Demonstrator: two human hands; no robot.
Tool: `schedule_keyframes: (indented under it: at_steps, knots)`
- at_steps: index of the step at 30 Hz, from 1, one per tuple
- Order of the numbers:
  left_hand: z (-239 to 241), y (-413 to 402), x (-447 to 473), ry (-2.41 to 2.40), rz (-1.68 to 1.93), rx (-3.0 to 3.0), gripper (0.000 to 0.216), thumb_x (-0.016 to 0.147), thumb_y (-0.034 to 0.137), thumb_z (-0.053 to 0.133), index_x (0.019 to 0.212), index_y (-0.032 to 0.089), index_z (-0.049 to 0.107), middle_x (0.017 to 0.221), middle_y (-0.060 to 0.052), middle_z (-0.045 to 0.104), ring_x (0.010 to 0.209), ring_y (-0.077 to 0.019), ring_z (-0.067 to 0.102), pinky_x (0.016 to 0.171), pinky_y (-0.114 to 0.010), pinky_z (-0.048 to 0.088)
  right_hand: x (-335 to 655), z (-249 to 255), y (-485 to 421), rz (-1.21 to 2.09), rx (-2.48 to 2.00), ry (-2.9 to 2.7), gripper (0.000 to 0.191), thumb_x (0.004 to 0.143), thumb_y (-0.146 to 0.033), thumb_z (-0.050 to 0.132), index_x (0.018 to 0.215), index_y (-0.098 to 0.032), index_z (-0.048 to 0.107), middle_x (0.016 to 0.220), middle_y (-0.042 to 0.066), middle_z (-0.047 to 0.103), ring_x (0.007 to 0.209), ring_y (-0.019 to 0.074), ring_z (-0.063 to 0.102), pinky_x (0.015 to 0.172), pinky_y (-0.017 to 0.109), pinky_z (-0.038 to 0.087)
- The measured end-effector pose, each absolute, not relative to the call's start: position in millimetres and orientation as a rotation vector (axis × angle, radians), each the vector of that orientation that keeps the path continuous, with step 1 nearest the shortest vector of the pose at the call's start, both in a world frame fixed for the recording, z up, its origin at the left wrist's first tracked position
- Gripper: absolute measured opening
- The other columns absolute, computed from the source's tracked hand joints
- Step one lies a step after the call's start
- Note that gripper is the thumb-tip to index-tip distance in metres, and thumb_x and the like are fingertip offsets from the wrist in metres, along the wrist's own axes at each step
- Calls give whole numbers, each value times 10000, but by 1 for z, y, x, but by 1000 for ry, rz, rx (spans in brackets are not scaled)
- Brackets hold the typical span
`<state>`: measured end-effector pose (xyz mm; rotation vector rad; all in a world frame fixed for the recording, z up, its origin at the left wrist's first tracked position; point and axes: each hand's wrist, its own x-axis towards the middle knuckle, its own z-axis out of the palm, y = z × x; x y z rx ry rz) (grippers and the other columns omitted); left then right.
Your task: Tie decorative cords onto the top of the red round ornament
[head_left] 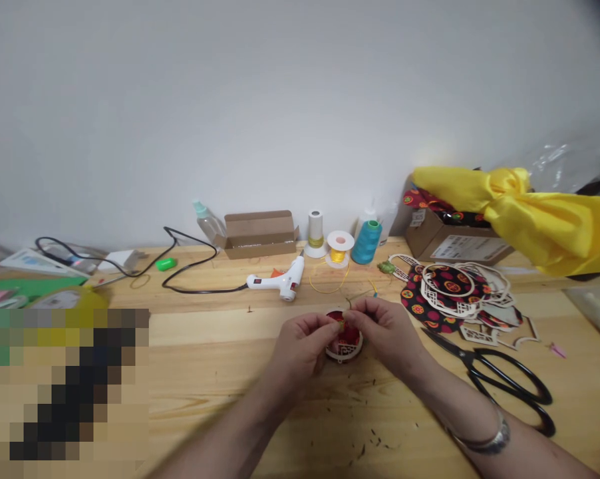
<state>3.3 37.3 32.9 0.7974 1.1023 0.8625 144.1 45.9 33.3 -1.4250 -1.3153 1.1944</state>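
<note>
Ornament [348, 346], round and part latticed, sits between both hands, probably so fingertips can reach its small details; I see the left hand [304, 340] at its nine o'clock, the right hand [386, 329] at two; both pinch closed, on what exactly I cannot tell; forearms converge inward.

Left hand [304, 339] and right hand [387, 332], fingers [312, 322] apparently pinched, nearly meet; forearms [253, 409] extend toward eight and four o'clock respectively.

A plain, smooth, pale-grey wall [280, 100] stands behind a flat, light-brown wooden tabletop [205, 372] with visible grain; the light is soft.
</note>
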Motion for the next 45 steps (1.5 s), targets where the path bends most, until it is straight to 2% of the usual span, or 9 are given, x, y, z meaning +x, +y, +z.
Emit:
schedule_keyframes:
  at_steps: [6,9,11,13,18,24,29,35,45]
  knots:
    - [35,41,0,1153,900,822,186,645,309,674,624,129,635,588,-21,650,481,-88,530,500,-202,408,150,29,50,1045,-1469,-1420,163,703,-283,556,605,-153,571,557,-2,559,540,117,473,523,230,384]
    - [35,42,-2,1103,919,915,152,677,290,651,648,140,654,900,-85,681,785,-166,607,684,-259,451,152,26,50,972,-1475,-1457,161,716,-284,543,612,-162,558,564,-5,550,546,118,465,521,229,377]
    - [33,41,-3,1077,930,1065,111,676,244,655,618,150,654,1087,-100,624,1076,-213,502,840,-281,402,152,26,50,960,-1475,-1457,165,720,-279,537,600,-166,545,554,-11,534,537,114,452,513,228,368]
    - [31,40,-3,1042,918,1212,89,663,202,667,587,159,648,1144,-98,591,1192,-224,395,914,-290,350,151,28,50,1027,-1454,-1411,178,718,-285,539,585,-166,531,527,-20,514,508,104,437,492,222,357]
    - [24,37,1,912,881,1367,58,682,186,649,635,162,672,1090,-94,583,986,-217,546,855,-321,404,147,35,47,1414,-1268,-1128,216,699,-320,575,575,-158,503,491,-24,529,431,74,419,422,197,311]
    - [26,37,0,986,896,1510,32,672,193,660,672,169,682,1072,-94,553,1047,-220,497,895,-316,371,143,38,42,1681,-1088,-916,239,690,-331,612,608,-148,481,527,-32,532,416,41,400,402,169,255]
    - [30,35,-1,933,1079,1158,49,696,165,626,705,181,581,1183,-67,515,1179,-229,398,921,-324,347,142,37,43,1592,-1169,-1004,256,672,-327,619,558,-148,475,468,-53,462,396,37,344,395,178,237]
    - [27,35,5,795,953,907,293,704,174,629,962,179,490,851,-51,642,772,-157,603,714,-295,445,141,30,43,1460,-1239,-1195,211,679,-305,604,568,-158,501,491,-44,474,453,69,398,438,198,312]
    - [37,35,3,980,880,957,157,706,220,631,834,136,600,669,6,623,557,-73,542,532,-178,403,142,37,44,1335,-1324,-1318,179,663,-285,597,557,-164,518,484,-42,513,464,85,446,463,208,365]
